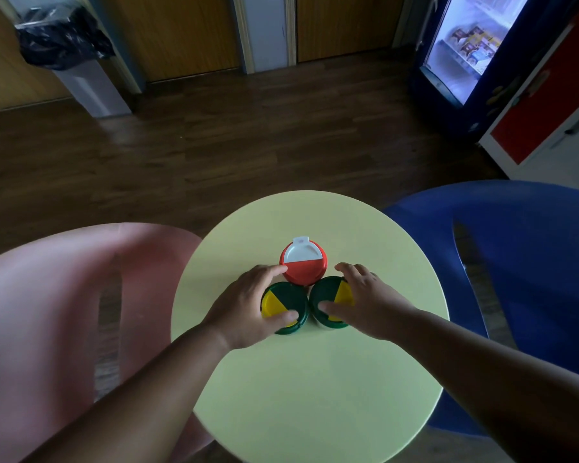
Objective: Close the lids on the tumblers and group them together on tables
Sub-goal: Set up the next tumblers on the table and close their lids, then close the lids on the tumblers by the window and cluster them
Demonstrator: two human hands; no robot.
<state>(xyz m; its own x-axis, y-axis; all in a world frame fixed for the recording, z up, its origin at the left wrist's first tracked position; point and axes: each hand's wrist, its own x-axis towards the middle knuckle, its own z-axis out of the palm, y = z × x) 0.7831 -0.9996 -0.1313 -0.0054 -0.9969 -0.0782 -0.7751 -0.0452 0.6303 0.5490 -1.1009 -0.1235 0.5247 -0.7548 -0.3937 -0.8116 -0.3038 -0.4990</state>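
Fingers of the left hand [244, 305] wrap the left green-and-yellow tumbler [284, 307], thumb pressed on its lid; the right hand [365, 302] drapes spread fingers over the right green-and-yellow tumbler [330, 302]. Both touch the red-lidded tumbler [303, 267] at 12 o'clock, mid round yellow-green table [315, 379]. To finish well, press each flap flat and squeeze inward evenly, so none tips. A pink chair [81, 295] at 9 o'clock and a blue chair [532, 262] at 3 flank the table; neither obstructs.

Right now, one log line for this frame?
left hand on left green tumbler | right hand on right green tumbler | red tumbler touching both
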